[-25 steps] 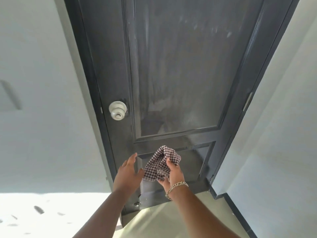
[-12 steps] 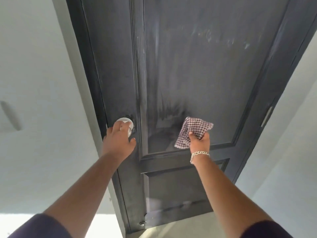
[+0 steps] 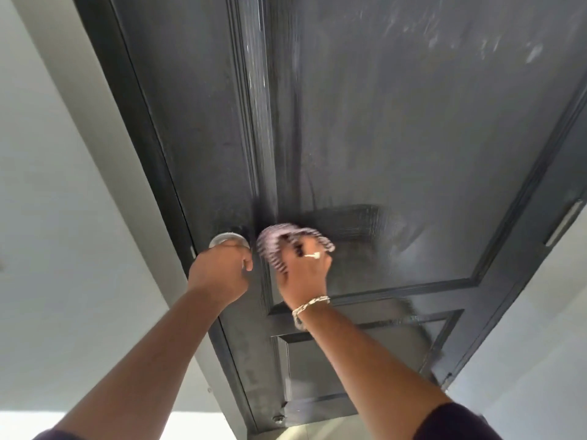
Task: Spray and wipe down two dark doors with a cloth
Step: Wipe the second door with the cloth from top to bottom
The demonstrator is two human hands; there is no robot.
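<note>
A dark panelled door [image 3: 413, 128] fills the view, streaked with pale smears near the top and a darker wet patch around mid-height. My left hand [image 3: 219, 274] grips the round silver doorknob [image 3: 227, 240] at the door's left edge. My right hand [image 3: 305, 271], with a chain bracelet on the wrist, holds a checked cloth [image 3: 286, 238] and presses it against the door's large panel, just right of the knob. The cloth is blurred by motion.
A pale wall [image 3: 57, 217] runs along the left of the door frame, and another pale wall [image 3: 540, 360] stands on the right. A hinge [image 3: 562, 227] shows on the door's right edge. A small floor bolt [image 3: 279, 420] sits at the door's bottom.
My left hand rose from near the door's bottom to grip the knob. My right hand lifted the cloth to the large panel, then swept it left toward the knob.
</note>
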